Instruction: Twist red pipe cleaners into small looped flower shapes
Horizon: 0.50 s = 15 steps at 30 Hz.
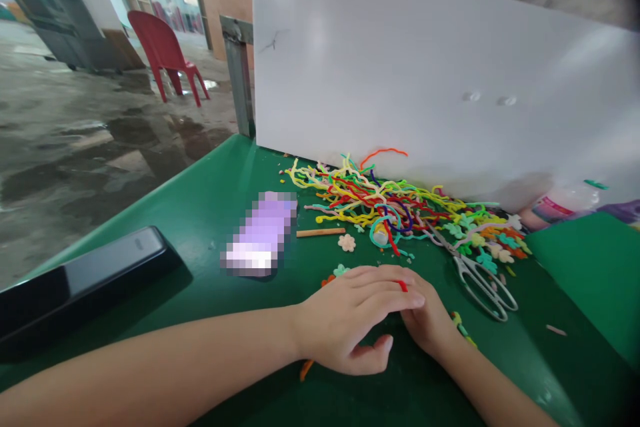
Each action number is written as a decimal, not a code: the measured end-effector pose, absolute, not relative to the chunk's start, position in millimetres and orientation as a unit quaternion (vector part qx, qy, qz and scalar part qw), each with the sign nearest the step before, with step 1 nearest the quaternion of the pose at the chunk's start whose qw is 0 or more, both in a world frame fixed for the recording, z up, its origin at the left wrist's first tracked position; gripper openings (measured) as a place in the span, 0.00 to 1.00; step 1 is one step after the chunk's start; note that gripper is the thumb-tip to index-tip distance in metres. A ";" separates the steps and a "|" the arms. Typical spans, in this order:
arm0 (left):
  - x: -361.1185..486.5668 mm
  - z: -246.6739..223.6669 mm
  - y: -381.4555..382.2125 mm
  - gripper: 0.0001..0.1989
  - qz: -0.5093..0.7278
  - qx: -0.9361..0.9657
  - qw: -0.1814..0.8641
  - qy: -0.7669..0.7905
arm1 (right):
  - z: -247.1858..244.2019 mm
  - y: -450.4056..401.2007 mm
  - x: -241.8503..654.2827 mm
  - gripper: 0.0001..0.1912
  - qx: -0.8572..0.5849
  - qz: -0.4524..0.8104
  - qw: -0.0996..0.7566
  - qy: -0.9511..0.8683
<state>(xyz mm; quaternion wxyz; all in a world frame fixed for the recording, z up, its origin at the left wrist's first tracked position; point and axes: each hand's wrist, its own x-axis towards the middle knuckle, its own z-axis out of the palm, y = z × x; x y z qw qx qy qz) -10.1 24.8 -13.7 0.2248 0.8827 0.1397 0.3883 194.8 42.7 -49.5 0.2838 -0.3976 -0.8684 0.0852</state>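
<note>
On the green table (pixel 210 213), at about six o'clock in the view, our left hand (pixel 345 320) lay palm down across our right hand (pixel 433 323), fingers loosely extended and close together, thumb spread toward five o'clock. A short red pipe-cleaner piece (pixel 403 285) showed at the left fingertips, touching them where both hands met; we could not tell whether either hand actually pinched it. Our right hand was mostly covered, so its grip stayed hidden. An orange pipe-cleaner end (pixel 306 369) poked out under the left wrist. At twelve o'clock from the hands sat the tangled pile of coloured pipe cleaners (pixel 380 200), well apart. Scissors (pixel 480 280) lay at two o'clock, near the right hand, and a small cream flower (pixel 347 243) at eleven o'clock.
</note>
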 end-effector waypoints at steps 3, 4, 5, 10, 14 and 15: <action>-10.1 -14.4 24.4 0.25 0.387 0.883 0.220 0.150 | -49.1 44.1 195.0 0.13 -0.428 0.101 0.255 -0.861; -10.2 -14.4 24.0 0.24 0.390 0.882 0.213 0.158 | -48.3 44.5 195.3 0.14 -0.435 0.096 0.251 -0.860; -10.4 -14.1 23.5 0.23 0.393 0.880 0.205 0.168 | -47.2 44.8 195.6 0.15 -0.437 0.088 0.251 -0.859; -11.7 -9.9 19.3 0.25 0.430 0.870 0.173 0.171 | -39.3 43.9 196.5 0.16 -0.412 0.040 0.258 -0.873; -11.0 -5.7 13.5 0.20 0.494 0.828 0.221 0.148 | -36.4 41.8 194.7 0.19 -0.347 0.006 0.239 -0.907; -10.7 -4.6 11.9 0.18 0.508 0.814 0.235 0.154 | -36.8 41.4 194.4 0.20 -0.330 0.000 0.236 -0.914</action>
